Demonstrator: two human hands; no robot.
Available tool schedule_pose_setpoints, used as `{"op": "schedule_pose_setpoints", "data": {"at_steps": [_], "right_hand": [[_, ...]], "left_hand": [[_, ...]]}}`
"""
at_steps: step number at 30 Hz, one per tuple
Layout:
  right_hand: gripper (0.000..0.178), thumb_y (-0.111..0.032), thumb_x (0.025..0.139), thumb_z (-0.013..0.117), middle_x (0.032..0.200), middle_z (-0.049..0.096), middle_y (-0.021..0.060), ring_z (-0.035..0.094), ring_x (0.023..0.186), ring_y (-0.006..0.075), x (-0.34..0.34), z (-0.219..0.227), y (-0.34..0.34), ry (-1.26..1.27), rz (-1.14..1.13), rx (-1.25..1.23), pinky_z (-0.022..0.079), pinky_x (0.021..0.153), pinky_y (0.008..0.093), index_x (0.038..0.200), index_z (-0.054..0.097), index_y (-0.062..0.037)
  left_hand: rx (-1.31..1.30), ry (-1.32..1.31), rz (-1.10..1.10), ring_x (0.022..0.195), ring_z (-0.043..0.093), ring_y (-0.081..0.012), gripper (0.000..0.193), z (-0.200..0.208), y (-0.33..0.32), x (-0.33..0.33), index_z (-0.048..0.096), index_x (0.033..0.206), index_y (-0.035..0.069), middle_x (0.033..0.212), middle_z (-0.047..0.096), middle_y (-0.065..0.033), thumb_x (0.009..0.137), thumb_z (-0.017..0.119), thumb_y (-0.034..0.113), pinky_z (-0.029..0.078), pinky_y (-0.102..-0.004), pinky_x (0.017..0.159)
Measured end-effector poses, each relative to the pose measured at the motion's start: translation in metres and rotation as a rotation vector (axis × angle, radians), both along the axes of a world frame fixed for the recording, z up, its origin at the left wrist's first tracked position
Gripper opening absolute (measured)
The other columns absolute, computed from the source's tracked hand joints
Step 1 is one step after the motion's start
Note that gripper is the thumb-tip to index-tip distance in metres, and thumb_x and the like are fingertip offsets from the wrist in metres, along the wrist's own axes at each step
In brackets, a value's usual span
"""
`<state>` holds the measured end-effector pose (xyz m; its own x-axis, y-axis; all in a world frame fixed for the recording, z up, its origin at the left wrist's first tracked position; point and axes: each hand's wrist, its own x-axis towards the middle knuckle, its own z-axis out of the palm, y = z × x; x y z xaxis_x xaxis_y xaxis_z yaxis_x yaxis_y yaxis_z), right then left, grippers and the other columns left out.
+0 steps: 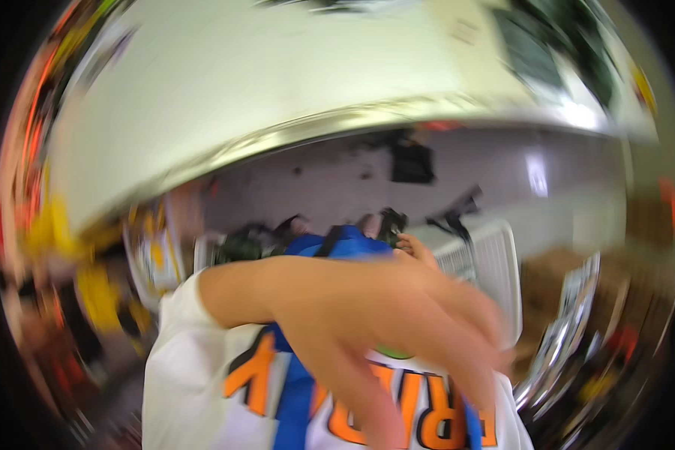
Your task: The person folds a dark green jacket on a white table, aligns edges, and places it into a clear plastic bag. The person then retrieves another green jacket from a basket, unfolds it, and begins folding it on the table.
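My left hand (382,307) reaches across in front of my chest from the white sleeve on the left. It is smeared by motion, but its fingers hang apart and nothing shows between them. Beyond it, only a few fingers of my right hand (418,249) come into sight, close to a dark object (391,225) whose kind I cannot make out. The rest of that hand is hidden. Below my left hand is a white shirt (195,382) with orange lettering and a blue apron-like cloth (296,397) over it.
A large white table (262,82) with a metal edge stretches ahead. A white slatted basket (506,277) stands at right, with a black strap-like piece (457,214) by it. A black item (412,163) lies on the floor. Cardboard boxes (555,285) blur at right, yellow things (97,292) at left.
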<state>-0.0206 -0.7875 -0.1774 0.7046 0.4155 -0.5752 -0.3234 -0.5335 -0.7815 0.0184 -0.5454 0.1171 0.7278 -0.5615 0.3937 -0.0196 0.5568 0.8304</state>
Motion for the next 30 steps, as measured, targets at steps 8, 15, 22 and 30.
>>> {"op": "schedule_pose_setpoints", "data": {"at_steps": [8,15,22,30], "right_hand": [[0.037,-0.007,0.088,0.062,0.106,0.065,0.0122,0.062,0.095,0.0162,0.047,0.056,0.213,-0.087,0.695,-0.042,0.049,0.085,0.0287,0.123,0.054,0.0001],[0.039,-0.007,0.089,0.060,0.120,0.059,0.0157,0.055,0.114,0.0246,0.023,0.080,0.427,-0.883,1.266,0.027,0.042,0.097,0.0340,0.127,0.052,-0.0001],[0.076,-0.048,0.091,0.049,0.151,0.024,0.0189,0.020,0.141,0.0348,0.031,0.006,0.564,-1.237,1.288,0.016,0.014,0.115,0.0443,0.146,0.025,-0.0028],[0.075,-0.056,0.095,0.034,0.150,0.024,0.0209,0.020,0.141,0.0352,0.034,-0.007,0.575,-1.363,1.348,0.080,0.014,0.114,0.0472,0.146,0.025,-0.0018]], "left_hand": [[-0.688,-0.260,0.611,0.085,0.060,-0.0237,0.031,-0.004,0.149,-0.154,0.068,0.089,0.003,0.091,0.065,-0.0090,0.093,0.056,0.031,0.047,-0.0349,0.084],[0.426,0.873,1.714,0.106,0.056,-0.0317,0.032,-0.319,0.252,-0.303,0.061,0.113,0.007,0.107,0.061,-0.0143,0.086,0.064,0.024,0.043,-0.0409,0.095],[1.501,2.081,0.861,0.138,0.024,-0.0386,0.109,-0.564,0.260,-0.542,0.022,0.146,0.004,0.152,0.023,-0.0190,0.066,0.078,0.053,0.023,-0.0423,0.114],[1.112,1.893,1.117,0.088,0.063,-0.0434,0.023,-0.567,0.198,-0.589,0.054,0.097,0.000,0.092,0.065,-0.0269,0.087,0.051,0.021,0.049,-0.0511,0.077]]}}
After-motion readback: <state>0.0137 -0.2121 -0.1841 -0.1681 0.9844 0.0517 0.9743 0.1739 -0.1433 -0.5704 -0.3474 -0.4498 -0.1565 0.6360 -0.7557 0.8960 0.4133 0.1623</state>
